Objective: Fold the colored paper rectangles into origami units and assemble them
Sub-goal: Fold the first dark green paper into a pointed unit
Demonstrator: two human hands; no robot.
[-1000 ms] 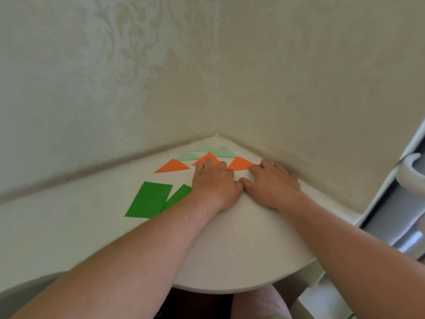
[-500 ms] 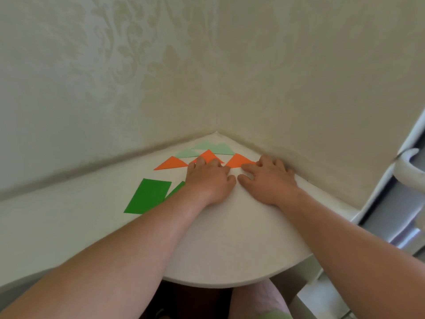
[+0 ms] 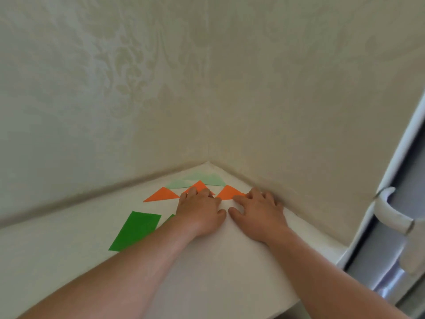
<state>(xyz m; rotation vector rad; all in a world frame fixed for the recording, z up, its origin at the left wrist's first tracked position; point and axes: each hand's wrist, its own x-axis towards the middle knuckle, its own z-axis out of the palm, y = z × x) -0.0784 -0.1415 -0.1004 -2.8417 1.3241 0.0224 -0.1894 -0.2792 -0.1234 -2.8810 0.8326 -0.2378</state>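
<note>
Three folded orange triangles lie near the table's far corner: a left orange triangle (image 3: 162, 195), a middle one (image 3: 197, 185) and a right one (image 3: 228, 192). Behind them sit pale green triangles (image 3: 207, 178). My left hand (image 3: 200, 212) lies flat with its fingertips on the middle orange triangle. My right hand (image 3: 259, 212) lies flat beside it, fingers touching the right orange triangle. A dark green paper rectangle (image 3: 135, 230) lies to the left; a second green piece (image 3: 170, 218) shows partly under my left wrist.
The white table (image 3: 218, 261) fits into a corner of two patterned walls and has a curved front edge. A white appliance door with a handle (image 3: 391, 215) stands to the right of the table.
Both hands have slid a little farther toward the corner over the orange triangles. The view has tilted upward, so the table sits lower in the frame.
</note>
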